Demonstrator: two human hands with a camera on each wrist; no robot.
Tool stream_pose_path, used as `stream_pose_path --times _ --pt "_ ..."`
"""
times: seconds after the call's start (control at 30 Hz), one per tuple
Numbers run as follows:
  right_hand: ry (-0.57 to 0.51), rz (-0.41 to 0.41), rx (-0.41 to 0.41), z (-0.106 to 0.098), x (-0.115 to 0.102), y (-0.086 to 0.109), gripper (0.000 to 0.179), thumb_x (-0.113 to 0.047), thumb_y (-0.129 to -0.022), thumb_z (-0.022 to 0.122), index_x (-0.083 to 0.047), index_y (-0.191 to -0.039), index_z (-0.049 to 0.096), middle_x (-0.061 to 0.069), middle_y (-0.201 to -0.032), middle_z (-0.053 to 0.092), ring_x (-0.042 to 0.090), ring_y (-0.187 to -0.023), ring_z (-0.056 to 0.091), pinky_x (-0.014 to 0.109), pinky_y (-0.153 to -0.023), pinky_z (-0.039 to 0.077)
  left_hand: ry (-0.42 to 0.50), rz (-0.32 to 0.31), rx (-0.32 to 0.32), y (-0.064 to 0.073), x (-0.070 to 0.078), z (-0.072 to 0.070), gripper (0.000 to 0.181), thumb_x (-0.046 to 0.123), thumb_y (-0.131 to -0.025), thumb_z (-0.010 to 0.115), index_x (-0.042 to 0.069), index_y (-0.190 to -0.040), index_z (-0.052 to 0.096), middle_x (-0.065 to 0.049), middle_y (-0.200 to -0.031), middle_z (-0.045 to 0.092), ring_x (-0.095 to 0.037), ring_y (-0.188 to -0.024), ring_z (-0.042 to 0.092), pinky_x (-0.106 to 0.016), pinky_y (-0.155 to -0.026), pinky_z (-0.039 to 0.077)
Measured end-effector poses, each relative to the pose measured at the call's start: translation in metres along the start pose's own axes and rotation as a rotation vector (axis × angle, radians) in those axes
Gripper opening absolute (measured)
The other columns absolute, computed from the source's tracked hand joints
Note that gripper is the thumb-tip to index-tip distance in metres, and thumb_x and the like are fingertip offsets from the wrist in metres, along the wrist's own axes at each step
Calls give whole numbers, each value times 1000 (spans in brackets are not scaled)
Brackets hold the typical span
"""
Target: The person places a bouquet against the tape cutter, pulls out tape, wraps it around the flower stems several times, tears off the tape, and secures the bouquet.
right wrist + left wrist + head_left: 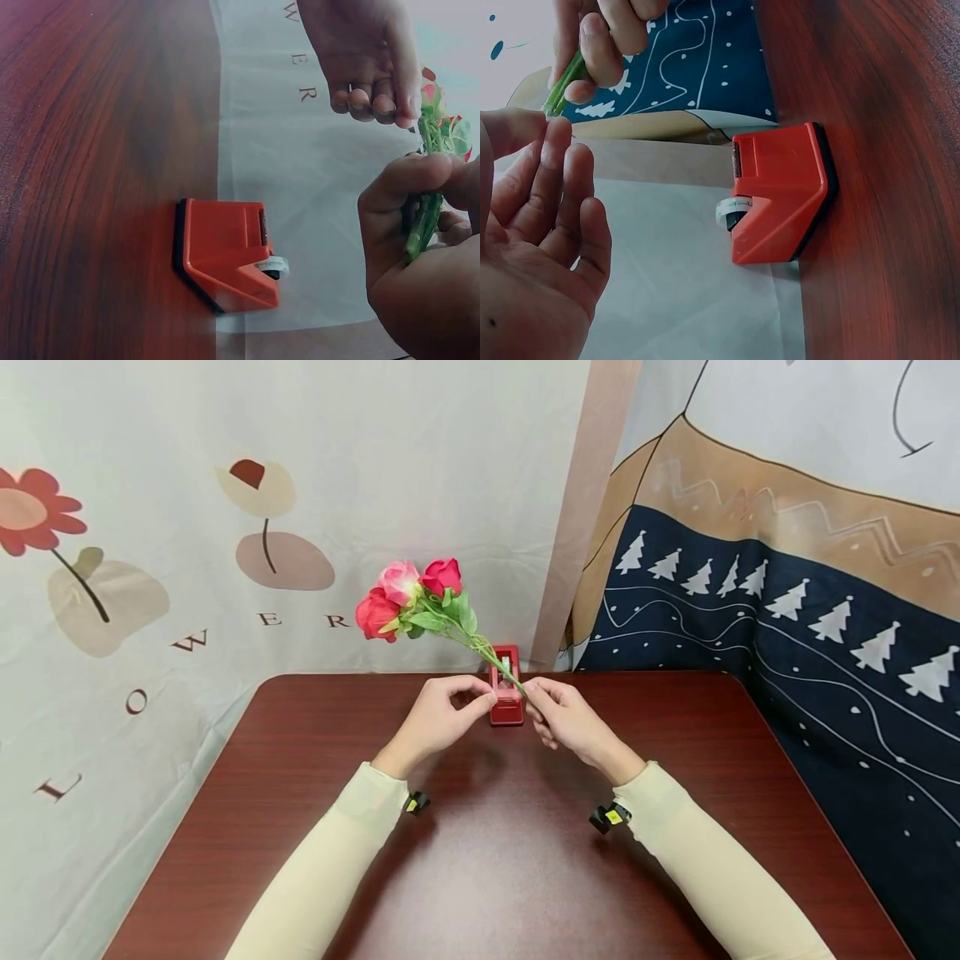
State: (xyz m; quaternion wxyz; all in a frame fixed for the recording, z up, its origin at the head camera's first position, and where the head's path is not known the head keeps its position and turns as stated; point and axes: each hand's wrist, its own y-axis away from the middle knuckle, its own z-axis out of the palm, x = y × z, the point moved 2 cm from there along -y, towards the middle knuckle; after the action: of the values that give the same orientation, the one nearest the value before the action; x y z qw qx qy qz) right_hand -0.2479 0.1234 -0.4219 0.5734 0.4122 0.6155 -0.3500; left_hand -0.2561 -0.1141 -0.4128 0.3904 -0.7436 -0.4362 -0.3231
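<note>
My right hand [566, 714] grips the green stems of a bunch of artificial roses [405, 597] near their lower end. The bunch slants up to the left, with red and pink blooms and green leaves. Close beside the stems, the thumb and index finger of my left hand [446, 714] pinch a small strip of clear tape [511, 693], faint against the red behind it. In the left wrist view the other left fingers [577, 187] are loosely bent. Behind both hands a red tape dispenser [506, 714] stands on the table, its white roll [733, 212] showing.
The dark red wooden table [495, 860] ends just behind the dispenser. A pale cloth [450, 460] printed with flowers and letters hangs behind it, and a navy cloth [675, 618] with white trees hangs on the right. Small black cameras [609, 817] sit at both wrists.
</note>
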Motion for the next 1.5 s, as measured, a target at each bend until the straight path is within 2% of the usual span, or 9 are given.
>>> stream_pose_path --times 0.23,0.4,0.6,0.7,0.83,0.97,1.1,1.33,1.5 --pt "11 -31 -35 0 4 1 24 -33 -116 58 -12 -124 65 4 -71 43 15 -52 36 26 -48 30 5 -1 2 0 1 0 10 28 -102 80 20 -104 84 2 -89 77 -23 -78 64 -45 -74 55" --pt "50 -49 -31 -1 5 1 20 -27 -116 58 -12 -128 64 5 -73 44 15 -56 37 26 -51 32 11 -2 -2 1 2 0 9 28 -101 80 20 -104 84 1 -90 77 -30 -79 66 -44 -74 55" --pt "53 -38 -10 -1 5 1 17 -21 -116 57 -11 -127 65 17 -90 55 15 -63 41 24 -53 35 15 4 -6 2 3 -1 7 27 -101 81 21 -103 84 1 -90 78 -35 -81 67 -44 -74 56" --pt "40 -63 -36 1 5 2 16 -19 -117 54 -9 -128 60 17 -91 56 14 -62 41 24 -53 34 13 11 -9 3 4 -1 7 27 -101 81 21 -103 84 2 -91 79 -34 -81 67 -43 -74 56" --pt "26 -97 -92 5 5 2 14 -18 -119 48 -10 -129 52 8 -86 55 14 -59 43 24 -51 36 6 17 -14 2 4 -1 10 29 -102 81 20 -104 84 2 -89 78 -32 -81 67 -39 -75 56" --pt "15 -101 -115 7 5 2 12 -16 -118 46 -11 -129 49 10 -84 52 14 -56 41 24 -49 35 4 20 -15 2 6 -2 8 28 -102 81 21 -104 84 2 -88 77 -30 -81 67 -42 -76 56" --pt "48 -118 -86 7 4 2 13 -13 -117 47 -8 -129 51 10 -80 49 13 -56 38 24 -51 33 2 19 -13 3 7 -3 9 28 -101 82 20 -104 85 2 -87 78 -28 -80 69 -45 -76 58" --pt "135 -191 -41 6 7 -1 16 -10 -116 48 -4 -129 52 8 -78 48 13 -58 42 26 -54 37 -4 8 -18 2 7 -1 11 29 -101 83 19 -106 86 3 -89 80 -24 -80 69 -42 -77 59" --pt "249 -241 10 7 7 -1 15 -12 -115 52 -5 -128 55 17 -88 54 17 -71 49 27 -64 42 -19 7 -6 1 9 -2 14 30 -100 83 19 -108 86 4 -92 82 -20 -82 68 -36 -77 57"
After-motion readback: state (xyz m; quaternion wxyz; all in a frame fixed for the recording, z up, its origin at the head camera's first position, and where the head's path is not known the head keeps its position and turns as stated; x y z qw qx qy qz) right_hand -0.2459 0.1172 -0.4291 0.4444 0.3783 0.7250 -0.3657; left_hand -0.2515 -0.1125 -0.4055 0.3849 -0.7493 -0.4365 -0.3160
